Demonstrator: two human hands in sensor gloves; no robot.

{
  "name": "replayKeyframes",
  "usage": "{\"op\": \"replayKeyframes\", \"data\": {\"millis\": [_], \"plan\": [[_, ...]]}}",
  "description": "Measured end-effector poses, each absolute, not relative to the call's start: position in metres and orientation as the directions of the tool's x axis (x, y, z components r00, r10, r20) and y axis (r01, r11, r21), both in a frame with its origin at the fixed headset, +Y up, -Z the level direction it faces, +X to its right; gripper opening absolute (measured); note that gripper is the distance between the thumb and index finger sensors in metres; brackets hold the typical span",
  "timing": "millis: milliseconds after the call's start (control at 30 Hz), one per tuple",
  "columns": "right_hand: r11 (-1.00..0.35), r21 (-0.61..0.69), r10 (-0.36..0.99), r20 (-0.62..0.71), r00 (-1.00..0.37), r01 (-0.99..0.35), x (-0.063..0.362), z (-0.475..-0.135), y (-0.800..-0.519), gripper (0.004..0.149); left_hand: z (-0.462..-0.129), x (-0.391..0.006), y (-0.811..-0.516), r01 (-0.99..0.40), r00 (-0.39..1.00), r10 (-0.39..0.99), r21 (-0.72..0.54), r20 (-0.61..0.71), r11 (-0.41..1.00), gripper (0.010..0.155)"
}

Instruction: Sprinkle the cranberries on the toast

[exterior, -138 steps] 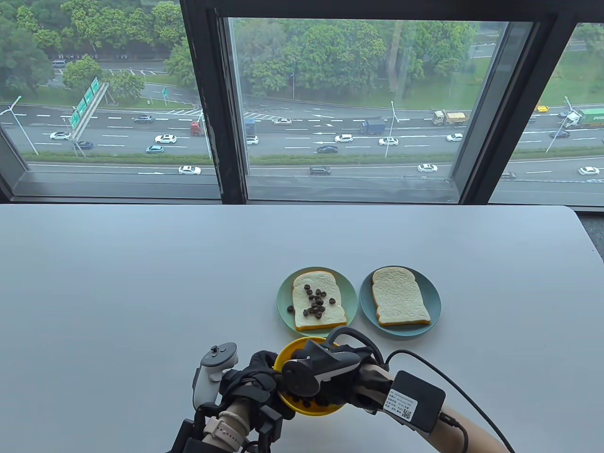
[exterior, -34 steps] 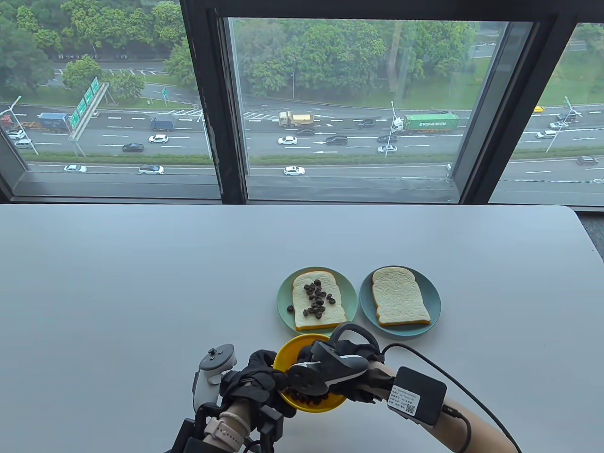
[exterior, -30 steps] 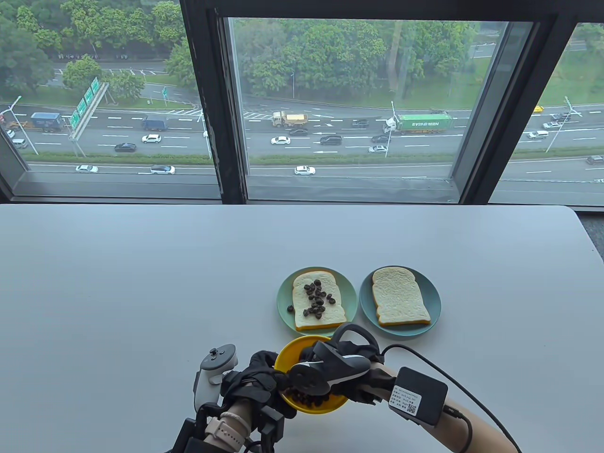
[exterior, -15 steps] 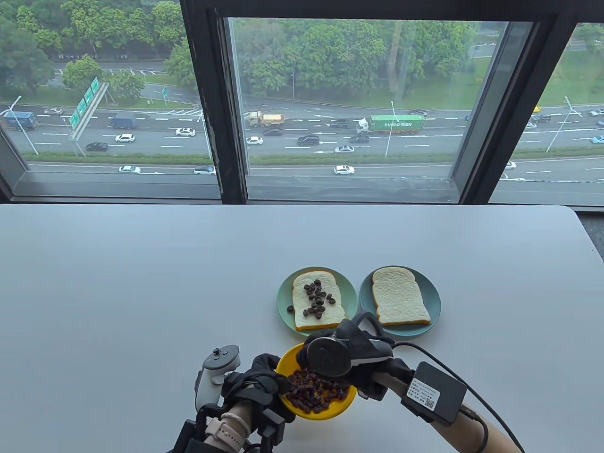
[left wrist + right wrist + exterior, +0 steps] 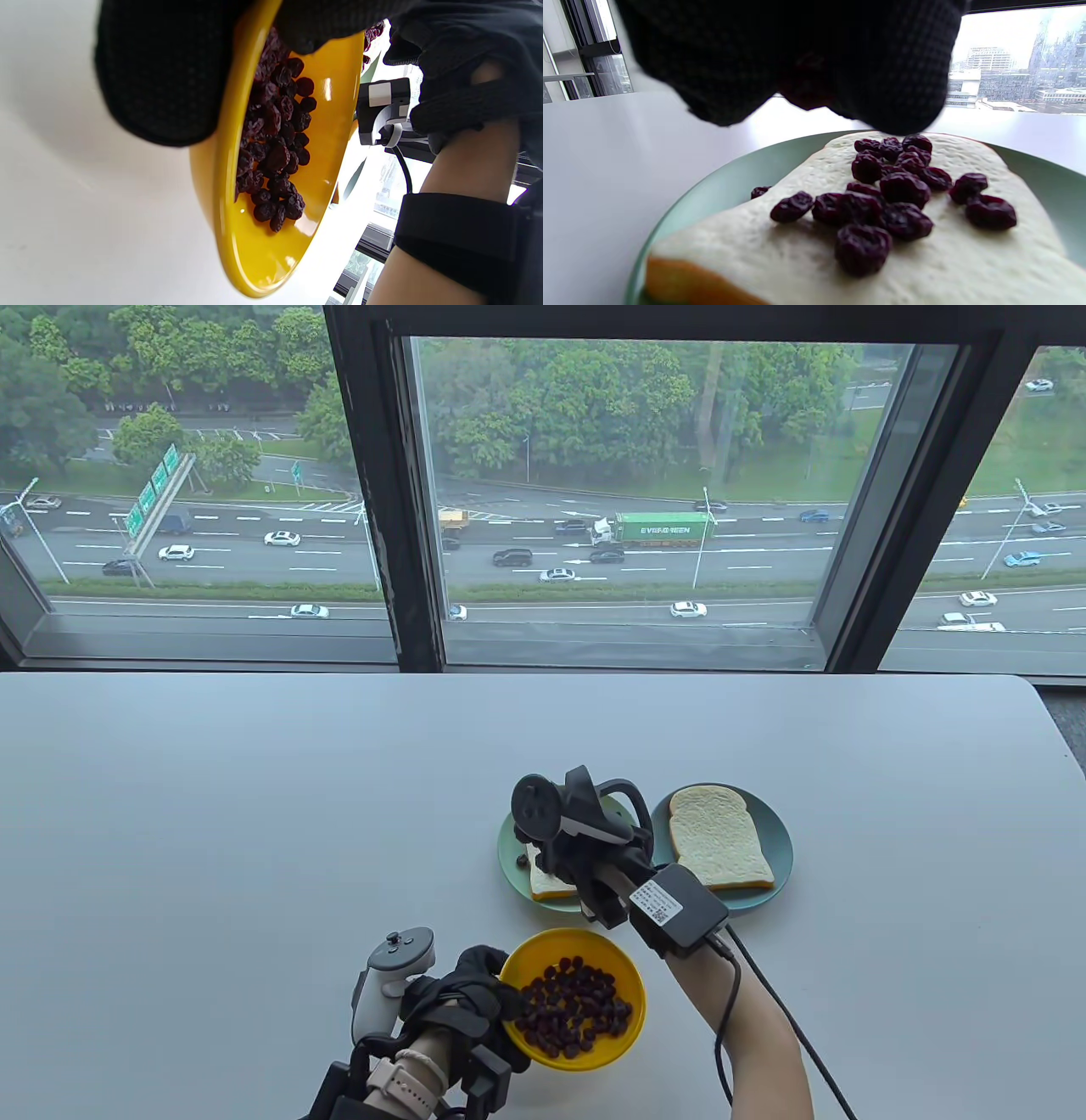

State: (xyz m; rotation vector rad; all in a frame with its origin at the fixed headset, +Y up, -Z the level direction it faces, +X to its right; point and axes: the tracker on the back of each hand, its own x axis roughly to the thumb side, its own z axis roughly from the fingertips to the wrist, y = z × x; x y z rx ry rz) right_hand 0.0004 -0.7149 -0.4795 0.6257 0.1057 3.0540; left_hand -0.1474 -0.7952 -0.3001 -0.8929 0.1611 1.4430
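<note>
My left hand point(image 5: 477, 991) grips the near left rim of a yellow bowl point(image 5: 632, 976) and holds it tilted; in the left wrist view point(image 5: 254, 42) the thumb lies inside the rim. Dried cranberries point(image 5: 577, 1005) lie in the bowl point(image 5: 275, 140). My right hand point(image 5: 560, 853) hovers over the left toast point(image 5: 551, 886) on a green plate point(image 5: 509, 848). In the right wrist view its bunched fingertips point(image 5: 814, 93) pinch something dark red just above the toast point(image 5: 925, 262), which has several cranberries point(image 5: 882, 199) on it. The right toast point(image 5: 717, 840) is bare.
The right toast lies on a blue-green plate point(image 5: 780, 848) touching the left plate. One cranberry point(image 5: 520, 860) lies on the green plate beside the toast. A cable point(image 5: 764, 984) runs from my right wrist unit. The grey table point(image 5: 254, 814) ends at the window.
My right hand has lifted out of the yellow bowl and moved forward over the left toast. The bowl's cranberries have come into view. My left hand still holds the bowl.
</note>
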Motion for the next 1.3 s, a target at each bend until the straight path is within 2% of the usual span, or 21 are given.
{"op": "replayKeyframes", "data": {"millis": [267,333,500,733,1067,1200,1300], "plan": [[-0.990,0.066,-0.104,0.267,-0.958,0.125,-0.013,-0.499,-0.740,0.049,-0.301,-0.151,-0.797,-0.899,0.166,0.773,-0.416,-0.612,-0.136,0.061],[-0.984,0.060,-0.145,0.271,-0.952,0.167,-0.014,-0.497,-0.741,0.050,-0.301,-0.150,-0.798,-0.899,0.168,0.771,-0.417,-0.615,-0.137,0.061],[-0.983,0.046,-0.154,0.290,-0.945,0.175,-0.010,-0.491,-0.739,0.051,-0.300,-0.150,-0.797,-0.897,0.176,0.770,-0.422,-0.614,-0.132,0.061],[-0.993,0.023,-0.108,0.294,-0.950,0.119,0.007,-0.480,-0.730,0.051,-0.300,-0.149,-0.797,-0.897,0.181,0.769,-0.423,-0.613,-0.126,0.061],[-1.000,0.020,0.005,0.349,-0.937,0.002,0.048,-0.439,-0.706,0.053,-0.299,-0.148,-0.797,-0.899,0.184,0.767,-0.420,-0.614,-0.121,0.061],[-0.994,0.077,0.106,0.435,-0.894,-0.080,0.057,-0.413,-0.697,0.054,-0.300,-0.148,-0.796,-0.901,0.184,0.769,-0.418,-0.612,-0.117,0.061],[-0.973,0.179,0.216,0.508,-0.834,-0.143,0.059,-0.386,-0.691,0.056,-0.300,-0.148,-0.796,-0.903,0.180,0.769,-0.414,-0.613,-0.118,0.061]]}}
